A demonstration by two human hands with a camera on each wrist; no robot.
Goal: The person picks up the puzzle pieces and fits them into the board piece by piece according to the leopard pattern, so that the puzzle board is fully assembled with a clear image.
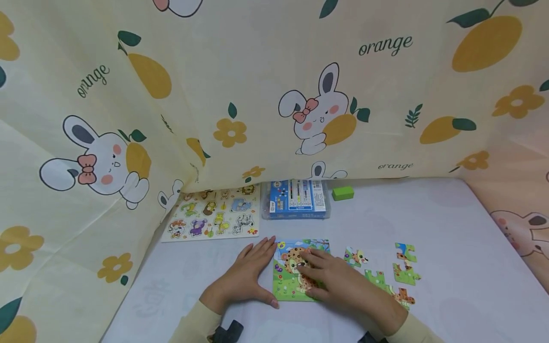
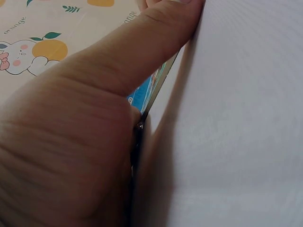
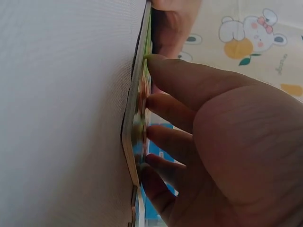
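A square jigsaw puzzle board (image 1: 287, 291) with a spotted cartoon leopard on green grass lies flat on the white table. My left hand (image 1: 241, 277) lies along its left edge, fingers extended and thumb out by the lower left corner. Over its right half spreads my right hand (image 1: 343, 282), the fingertips touching the picture and covering part of it. In the right wrist view, the right fingers (image 3: 165, 106) press on the face of the board, seen edge-on. Loose puzzle pieces lie to the right: one with a small animal face (image 1: 354, 256), several others near the green piece (image 1: 406, 274).
Behind the left hand lies an animal picture board (image 1: 214, 216). Beside it stands a clear plastic box with a blue label (image 1: 296, 200), then a green block (image 1: 343, 193). A cream curtain printed with rabbits and oranges (image 1: 257, 71) hangs along the back and left side.
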